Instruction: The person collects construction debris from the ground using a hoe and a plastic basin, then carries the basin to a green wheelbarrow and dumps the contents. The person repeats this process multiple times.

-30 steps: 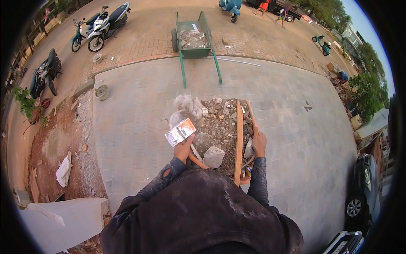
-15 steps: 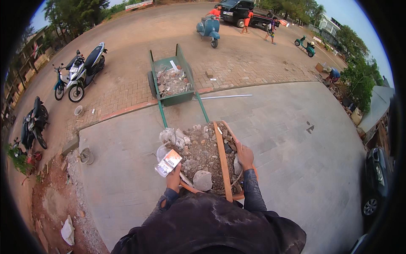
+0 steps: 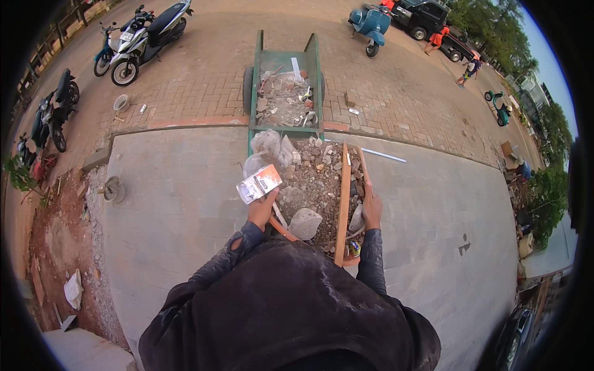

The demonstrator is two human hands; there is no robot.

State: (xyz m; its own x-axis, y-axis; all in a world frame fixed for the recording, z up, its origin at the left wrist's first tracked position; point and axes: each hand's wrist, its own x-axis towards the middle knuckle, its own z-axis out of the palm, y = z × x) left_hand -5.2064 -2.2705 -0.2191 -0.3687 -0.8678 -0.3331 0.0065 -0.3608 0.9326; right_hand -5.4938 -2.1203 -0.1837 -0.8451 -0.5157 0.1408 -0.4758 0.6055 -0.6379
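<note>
rubble [image 3: 318, 176]: in tray [image 3: 283, 230] | plank [image 3: 343, 204]: on rubble | boulder [image 3: 305, 224]: left of plank | cart [image 3: 303, 133]: beyond tray | bucket [image 3: 116, 196]: left

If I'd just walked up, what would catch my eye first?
Probably the rubble heap at the centre, with a wooden plank lying along its right side. Left of it, the left hand's fingers hold an orange-and-white box; straight ahead stands a green handcart loaded with debris.
</note>
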